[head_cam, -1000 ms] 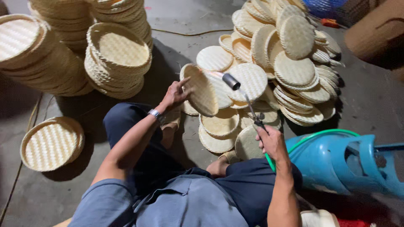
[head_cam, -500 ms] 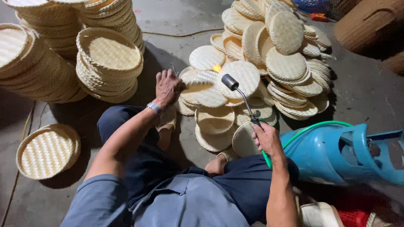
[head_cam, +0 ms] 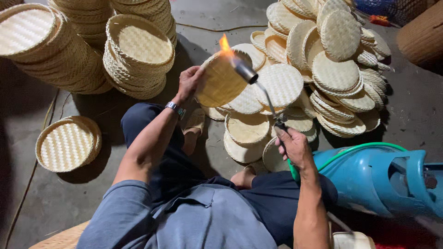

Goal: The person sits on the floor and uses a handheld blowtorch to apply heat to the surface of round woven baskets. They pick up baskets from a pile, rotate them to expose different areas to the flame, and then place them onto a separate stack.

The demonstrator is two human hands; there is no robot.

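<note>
My left hand [head_cam: 188, 82] holds a round woven bamboo tray [head_cam: 218, 83] up on edge, tilted toward me. My right hand [head_cam: 291, 146] grips the handle of a gas torch [head_cam: 258, 87] whose metal nozzle points at the tray's upper rim. An orange flame [head_cam: 225, 45] burns at the nozzle, licking the tray's top edge. A green hose [head_cam: 355, 148] runs from the torch handle to a blue gas cylinder [head_cam: 383, 180] lying on its side at my right.
A loose heap of woven trays [head_cam: 332, 69] spreads on the floor ahead and to the right. Tall stacks of deeper woven baskets [head_cam: 138, 55] stand at the upper left. A short stack of baskets [head_cam: 67, 144] sits on the floor at left. My knees are bent beneath me.
My left hand went down to the pile, then lifted a tray up on edge. The torch now shows a flame against the tray's rim.
</note>
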